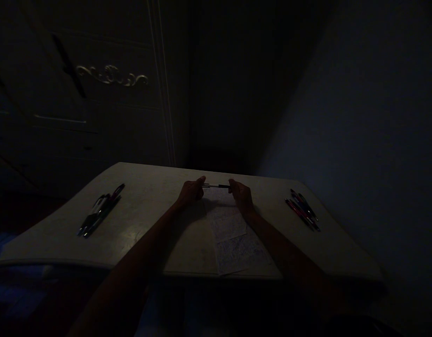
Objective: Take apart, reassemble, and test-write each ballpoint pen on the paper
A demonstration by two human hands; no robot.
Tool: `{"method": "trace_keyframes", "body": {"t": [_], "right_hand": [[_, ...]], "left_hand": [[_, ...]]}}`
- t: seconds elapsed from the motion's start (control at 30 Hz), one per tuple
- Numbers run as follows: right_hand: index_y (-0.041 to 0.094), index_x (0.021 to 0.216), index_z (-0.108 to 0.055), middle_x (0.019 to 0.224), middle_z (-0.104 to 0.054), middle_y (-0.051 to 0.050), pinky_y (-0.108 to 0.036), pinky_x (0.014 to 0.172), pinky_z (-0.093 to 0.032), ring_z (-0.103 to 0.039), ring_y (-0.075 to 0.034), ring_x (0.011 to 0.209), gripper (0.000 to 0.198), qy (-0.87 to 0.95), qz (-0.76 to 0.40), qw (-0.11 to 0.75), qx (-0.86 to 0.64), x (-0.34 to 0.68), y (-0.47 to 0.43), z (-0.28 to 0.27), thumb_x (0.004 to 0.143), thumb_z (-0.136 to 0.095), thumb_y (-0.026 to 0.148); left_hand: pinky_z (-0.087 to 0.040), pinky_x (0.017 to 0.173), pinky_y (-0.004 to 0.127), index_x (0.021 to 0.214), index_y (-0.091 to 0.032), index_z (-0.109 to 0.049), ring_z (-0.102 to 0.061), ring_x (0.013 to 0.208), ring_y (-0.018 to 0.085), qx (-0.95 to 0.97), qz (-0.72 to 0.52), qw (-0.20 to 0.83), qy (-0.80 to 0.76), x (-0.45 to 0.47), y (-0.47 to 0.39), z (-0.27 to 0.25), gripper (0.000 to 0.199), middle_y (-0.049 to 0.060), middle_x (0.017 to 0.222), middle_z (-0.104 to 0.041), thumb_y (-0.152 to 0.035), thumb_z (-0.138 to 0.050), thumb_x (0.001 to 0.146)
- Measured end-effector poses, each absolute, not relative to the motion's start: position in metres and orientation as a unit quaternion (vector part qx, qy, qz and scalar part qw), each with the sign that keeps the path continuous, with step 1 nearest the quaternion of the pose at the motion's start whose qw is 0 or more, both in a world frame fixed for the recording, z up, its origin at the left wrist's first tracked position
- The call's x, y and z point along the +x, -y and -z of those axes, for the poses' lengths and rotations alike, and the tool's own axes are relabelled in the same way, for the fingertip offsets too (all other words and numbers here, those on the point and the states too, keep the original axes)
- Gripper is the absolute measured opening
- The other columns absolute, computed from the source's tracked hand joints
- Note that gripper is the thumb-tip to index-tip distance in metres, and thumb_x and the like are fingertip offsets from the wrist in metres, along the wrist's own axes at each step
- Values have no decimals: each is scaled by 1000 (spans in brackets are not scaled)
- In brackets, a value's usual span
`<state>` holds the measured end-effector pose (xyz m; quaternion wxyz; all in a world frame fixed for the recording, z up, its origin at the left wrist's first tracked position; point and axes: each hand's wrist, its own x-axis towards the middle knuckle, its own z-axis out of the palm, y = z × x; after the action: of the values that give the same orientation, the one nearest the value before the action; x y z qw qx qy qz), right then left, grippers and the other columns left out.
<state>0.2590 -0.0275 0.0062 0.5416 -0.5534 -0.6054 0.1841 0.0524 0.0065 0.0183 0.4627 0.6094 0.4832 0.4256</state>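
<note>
A pen [216, 186] with a pale barrel and a dark section at its right is stretched level between my hands, near the table's far edge. My left hand [193, 191] pinches the clip end. On the dark end, the fingers of my right hand [241, 193] are closed. Below the pen lie several overlapping sheets of paper [230, 227] covered with fine marks, partly hidden by my right forearm. The dim light hides finer detail of the fingers.
On the pale table [145, 196], a group of several pens [99, 213] lies at the left, and another group of pens [302, 210] lies at the right. A cabinet [124, 121] with a carved ornament stands behind at left. A wall [359, 131] rises at right.
</note>
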Motion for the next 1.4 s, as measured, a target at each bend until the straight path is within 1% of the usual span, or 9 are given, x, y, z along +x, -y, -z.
{"method": "trace_keyframes", "body": {"t": [0.27,0.5,0.67,0.83,1.03,1.1,1.2,1.3,1.4], "right_hand": [[22,62,-60,50,-44,3,-29,56,-38,-45,-15,51,65,598,-208,560,-534,260,27,-6,85,-46,81],[22,75,-62,62,-55,0,-30,63,-45,-54,-18,63,59,627,-192,554,-513,261,20,-5,84,-52,79],[22,84,-62,70,-61,-1,-31,65,-50,-58,-17,64,46,604,-238,566,-509,262,17,-2,82,-61,68],[23,88,-63,89,-69,-5,-37,80,-55,-66,-22,83,36,608,-266,568,-486,260,16,3,75,-72,55],[23,108,-64,102,-70,-7,-34,81,-55,-67,-21,90,50,595,-299,569,-483,260,16,10,71,-78,54],[22,104,-66,98,-70,-7,-32,76,-54,-66,-21,88,47,602,-303,543,-501,262,16,11,77,-71,61],[20,83,-68,83,-68,-6,-31,68,-51,-63,-20,78,50,621,-285,504,-528,266,17,12,86,-56,68],[19,72,-67,77,-66,-5,-32,69,-49,-62,-19,75,47,636,-260,497,-530,267,17,9,87,-57,63],[20,77,-70,81,-69,-5,-32,73,-49,-62,-20,78,34,636,-248,516,-517,268,17,5,81,-68,53]], "left_hand": [[-30,42,26,41,-17,-57,-40,35,11,590,-414,479,-500,55,-8,-13,70,2,35,-43,-72,-50,85],[-31,41,28,35,-19,-49,-41,33,12,561,-406,499,-521,55,-9,-12,77,8,39,-52,-77,-44,86],[-33,43,29,36,-18,-53,-42,34,12,561,-402,498,-525,54,-11,-13,80,11,41,-55,-80,-41,86],[-35,45,29,38,-17,-58,-44,36,14,580,-436,461,-511,50,-11,-18,73,7,36,-48,-70,-47,87],[-33,45,27,45,-16,-63,-42,37,12,570,-454,460,-508,48,-11,-20,62,3,36,-46,-62,-53,84],[-33,45,27,45,-16,-64,-42,38,13,573,-454,457,-506,49,-10,-21,60,3,36,-45,-61,-54,83],[-32,44,26,45,-16,-63,-42,38,12,577,-452,457,-504,50,-8,-22,59,3,37,-46,-62,-55,82],[-30,43,26,45,-16,-63,-40,37,12,576,-446,459,-509,50,-9,-19,60,3,37,-45,-62,-55,82],[-31,43,26,47,-15,-64,-42,38,13,578,-448,453,-511,48,-12,-14,61,4,38,-48,-64,-54,82]]}}
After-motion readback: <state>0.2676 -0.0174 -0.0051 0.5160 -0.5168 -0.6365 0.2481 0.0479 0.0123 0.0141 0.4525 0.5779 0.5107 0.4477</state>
